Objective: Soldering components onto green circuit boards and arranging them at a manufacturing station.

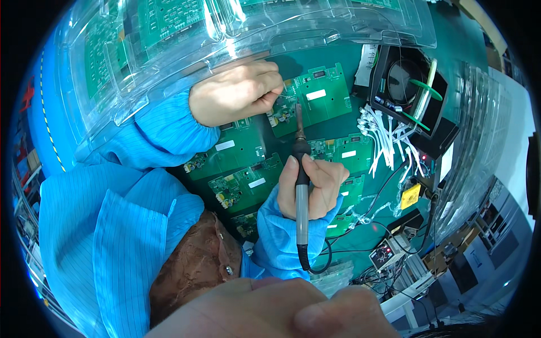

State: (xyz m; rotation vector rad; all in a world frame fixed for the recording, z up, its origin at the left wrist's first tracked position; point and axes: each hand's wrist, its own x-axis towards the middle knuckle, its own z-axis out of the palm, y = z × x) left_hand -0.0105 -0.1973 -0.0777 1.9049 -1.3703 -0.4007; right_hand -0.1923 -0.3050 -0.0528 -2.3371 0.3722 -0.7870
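Inspector A: Where does the board [315, 96] lie?

Inspector B: Beyond the right hand [311, 187], tilted on the green mat [338, 62]. The iron [301, 186] runs away from the person, its tip on the board's near edge.

Inspector A: The grips?

Inspector B: Right hand is wrapped tight round the iron. Left hand [239, 91] is nearer, fingers pinched at the board's left edge; what they pinch cannot be told.

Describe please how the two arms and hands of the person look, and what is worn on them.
Both hands are bare, without gloves or rings. The left hand and right hand each come out of a long, loose sleeve of light blue cloth with fine stripes. Each sleeve ends in a gathered, ribbed cuff of the same blue at the wrist. No watch or wrist strap shows.
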